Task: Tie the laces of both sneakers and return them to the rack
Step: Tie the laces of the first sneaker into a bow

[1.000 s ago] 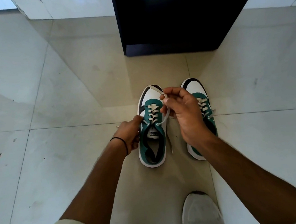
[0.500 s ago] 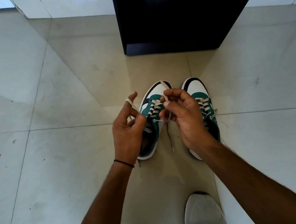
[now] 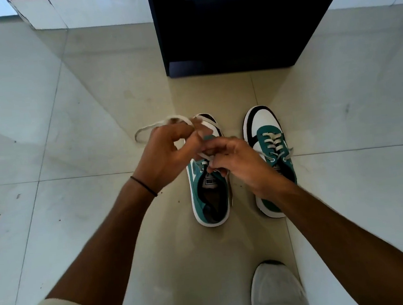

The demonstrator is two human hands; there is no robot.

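Note:
Two green, white and black sneakers stand side by side on the tiled floor, toes pointing away from me. Over the left sneaker [image 3: 209,200], my left hand [image 3: 166,155] pinches one white lace [image 3: 153,127], which curves out to the left in a loop. My right hand [image 3: 238,163] grips the other lace end just above the tongue, close against the left hand. The right sneaker [image 3: 266,131] lies partly under my right wrist, its laces loose. The dark shoe rack [image 3: 229,39] stands straight ahead of the shoes.
My own foot in a white shoe [image 3: 278,292] rests on the floor near the bottom, right of centre. White wall skirting [image 3: 84,16] runs along the back beside the rack. Pale floor tiles [image 3: 44,118] spread to both sides.
My left hand rose from the sneaker's left side and swung its lace up and across toward the right hand. The right hand dropped lower onto the tongue. The left sneaker tilted, then settled straight.

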